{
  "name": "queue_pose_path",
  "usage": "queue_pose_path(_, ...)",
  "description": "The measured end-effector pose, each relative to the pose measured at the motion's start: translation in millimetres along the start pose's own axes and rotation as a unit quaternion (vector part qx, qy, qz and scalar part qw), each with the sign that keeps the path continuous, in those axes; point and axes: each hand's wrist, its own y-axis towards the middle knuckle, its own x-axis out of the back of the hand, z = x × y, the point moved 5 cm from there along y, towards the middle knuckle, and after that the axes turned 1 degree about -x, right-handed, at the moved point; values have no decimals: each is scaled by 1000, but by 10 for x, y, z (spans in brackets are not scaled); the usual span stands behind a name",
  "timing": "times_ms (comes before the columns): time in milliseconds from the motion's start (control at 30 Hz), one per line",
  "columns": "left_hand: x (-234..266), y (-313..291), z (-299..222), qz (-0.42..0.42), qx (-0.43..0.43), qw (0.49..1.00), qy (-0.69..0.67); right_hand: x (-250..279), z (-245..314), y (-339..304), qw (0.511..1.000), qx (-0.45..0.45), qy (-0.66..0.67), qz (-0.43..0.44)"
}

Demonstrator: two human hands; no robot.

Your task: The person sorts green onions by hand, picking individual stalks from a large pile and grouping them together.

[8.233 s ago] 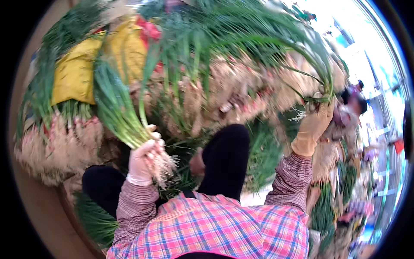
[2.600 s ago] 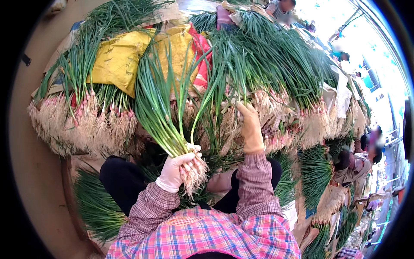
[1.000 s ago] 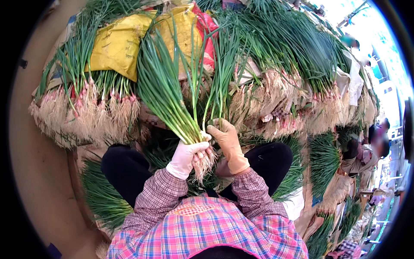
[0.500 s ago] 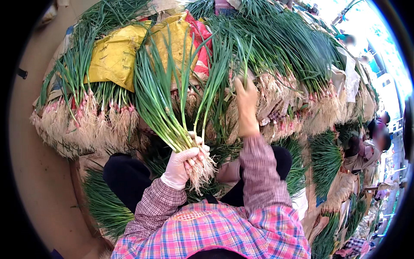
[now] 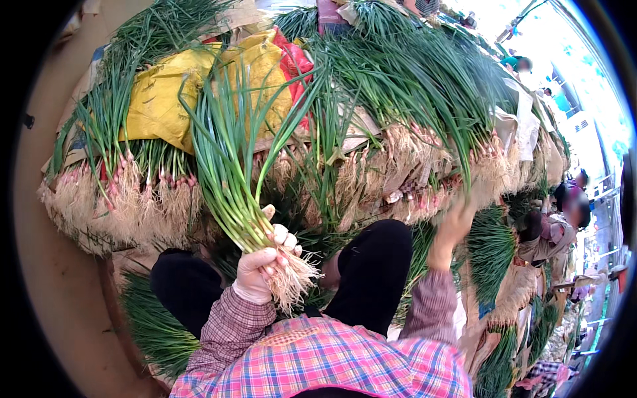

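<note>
In my gloved left hand (image 5: 259, 265) is a bunch of spring onions (image 5: 229, 179), gripped just above the roots. Its long green leaves rise up and away, and its pale roots hang out past my fingers. My bare right hand (image 5: 452, 232) reaches out to the right, beside the front edge of the large pile of spring onions (image 5: 418, 73). Motion smears its fingers, so whether they hold anything is hidden. A green leaf hangs down from the pile close to those fingertips.
Yellow sacks (image 5: 162, 103) and a red sack (image 5: 292, 63) lie among the onions. More spring onions (image 5: 156, 325) lie on the floor at the left, and others (image 5: 490, 259) at the right. My bent knees (image 5: 371, 272) flank the middle. Other people (image 5: 557, 225) sit at the far right.
My right hand has swung from the middle of the pile to the right and nearer me. My left hand, with its bunch, has shifted slightly left and nearer me.
</note>
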Motion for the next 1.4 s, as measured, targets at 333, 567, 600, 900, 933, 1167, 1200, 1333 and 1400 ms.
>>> queue_pose_path(333, 81, -23, 52, -102, 59, 987, 110, -454, 356, -373, 963, -32, -18, 267)
queue_pose_path(567, -176, 3, -66, 212, -16, 977, -27, -2799, 333, -520, 927, 79, -152, 333)
queue_pose_path(600, -195, -72, -191, 259, -47, 964, -20, -2913, 344, -779, 915, 111, -137, 364)
queue_pose_path(900, 164, 27, 55, -41, 36, 993, 107, -1494, 373, -725, 855, 318, -111, 395)
queue_pose_path(933, 202, 7, 78, -58, 47, 991, 111, -1572, 363, -227, 902, 245, -177, 309)
queue_pose_path(1167, 189, 63, 127, -57, 33, 991, 114, -2125, -147, 581, 956, -137, -140, 220)
queue_pose_path(1200, 186, 40, 82, -52, 16, 992, 118, -2176, 43, 461, 946, -38, -222, 233)
queue_pose_path(1333, 52, 43, -42, 30, -42, 998, 36, -1855, 170, -194, 891, 310, -300, 140)
queue_pose_path(1400, 44, 42, -92, 24, -52, 997, 43, -1637, 208, -715, 848, 360, -329, 210)
